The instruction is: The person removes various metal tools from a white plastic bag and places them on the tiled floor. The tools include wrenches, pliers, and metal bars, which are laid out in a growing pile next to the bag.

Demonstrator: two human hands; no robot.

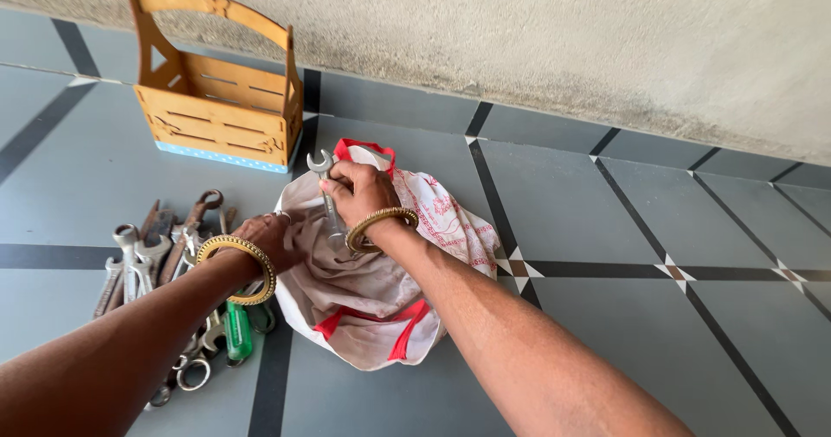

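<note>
"While the right hand (359, 190) hangs over the bag, what does it hold?"

"Its grip is clenched round a silver open-ended wrench (330, 208). The wrench stands upright, jaw end up, with its lower end down in the open mouth of a white cloth bag (372, 307) that has red trim and handles."

"And the other hand?"

"The left hand (270, 236) is at the bag's left edge, its grip closed on a fold of cloth, apparently holding the mouth open. Both wrists wear gold bangles."

"Where is all this?"

"On a grey tiled floor (606, 229) by a rough wall. Just left of the bag lies a pile of tools (151, 251), mostly worn wrenches, with a green-handled screwdriver (237, 331). Behind stands a wooden caddy (216, 99) with a handle."

"Which step is this?"

"As I judge it, the wrench is passing through the bag's mouth. Whether it is going in or coming out, I cannot tell."

"What does the move call for?"

"Probably that the left hand keeps the cloth spread, so the wrench's jaw does not snag a fold."
</note>
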